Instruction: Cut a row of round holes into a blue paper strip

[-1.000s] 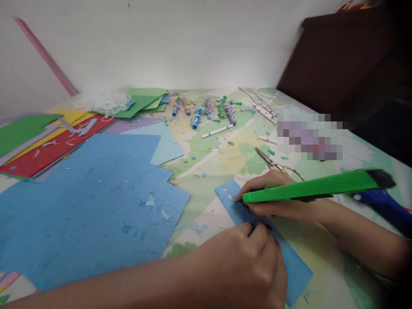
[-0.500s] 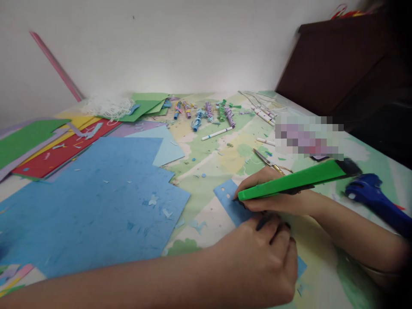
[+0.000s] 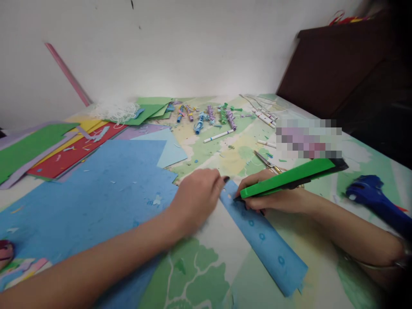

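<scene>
A blue paper strip (image 3: 270, 253) lies slantwise on the table, with cut holes near its far end and several small circles marked along it. My right hand (image 3: 267, 193) is closed around a long green utility knife (image 3: 289, 178). Its dark tip points down at the strip beside the holes, and the blade is mostly hidden by my fingers. My left hand (image 3: 201, 193), slightly blurred, is at the strip's far left corner. Its fingers are curled together, one dark-nailed fingertip by the edge. Whether they pinch anything is hidden.
A large blue sheet (image 3: 106, 206) covers the left side, strewn with scraps. Scissors (image 3: 267, 161) lie behind my right hand, a dark blue tool (image 3: 370, 193) to the right. Decorated paper rolls (image 3: 210, 113), markers (image 3: 219, 136) and white string (image 3: 114, 112) sit farther back.
My left hand has lifted off the strip's middle and moved up and left to its far corner, uncovering the marked circles. My right hand stays at nearly the same spot with the knife.
</scene>
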A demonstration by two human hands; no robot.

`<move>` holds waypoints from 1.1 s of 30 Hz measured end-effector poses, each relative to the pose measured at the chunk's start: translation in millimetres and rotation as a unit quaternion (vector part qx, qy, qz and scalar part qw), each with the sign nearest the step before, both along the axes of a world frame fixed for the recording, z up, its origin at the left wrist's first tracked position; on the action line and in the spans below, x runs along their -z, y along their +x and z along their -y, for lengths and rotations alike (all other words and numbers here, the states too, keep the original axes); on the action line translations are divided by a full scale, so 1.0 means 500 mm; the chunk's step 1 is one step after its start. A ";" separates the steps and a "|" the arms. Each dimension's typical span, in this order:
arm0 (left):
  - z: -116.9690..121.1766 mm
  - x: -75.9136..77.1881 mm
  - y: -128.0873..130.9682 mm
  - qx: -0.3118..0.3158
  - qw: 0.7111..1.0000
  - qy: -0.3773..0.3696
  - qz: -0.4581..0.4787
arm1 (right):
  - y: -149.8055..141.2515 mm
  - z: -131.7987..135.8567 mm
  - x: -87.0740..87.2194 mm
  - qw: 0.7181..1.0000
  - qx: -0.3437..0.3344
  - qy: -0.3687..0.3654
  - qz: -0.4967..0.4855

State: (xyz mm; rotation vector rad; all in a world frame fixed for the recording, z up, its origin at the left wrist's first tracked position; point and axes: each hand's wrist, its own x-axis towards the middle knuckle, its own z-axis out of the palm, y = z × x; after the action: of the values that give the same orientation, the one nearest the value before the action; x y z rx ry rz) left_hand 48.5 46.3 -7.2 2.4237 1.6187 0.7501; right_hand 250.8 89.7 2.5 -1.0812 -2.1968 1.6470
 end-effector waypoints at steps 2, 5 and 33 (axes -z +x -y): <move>-0.043 -0.006 -0.006 -0.020 0.992 -0.124 0.015 | -0.001 -0.003 0.005 0.999 0.016 -0.028 -0.007; -0.088 -0.016 -0.003 0.024 0.979 -0.201 0.022 | 0.000 -0.008 0.009 0.998 0.019 -0.053 -0.026; -0.086 0.026 0.023 0.166 0.953 0.023 -0.251 | 0.005 -0.017 0.011 0.999 0.024 -0.027 0.030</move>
State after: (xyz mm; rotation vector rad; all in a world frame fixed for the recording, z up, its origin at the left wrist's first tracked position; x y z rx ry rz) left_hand 60.0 89.5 -20.4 2.9811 1.2613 0.1205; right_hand 253.2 98.1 -2.9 -1.2031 -2.1577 1.6833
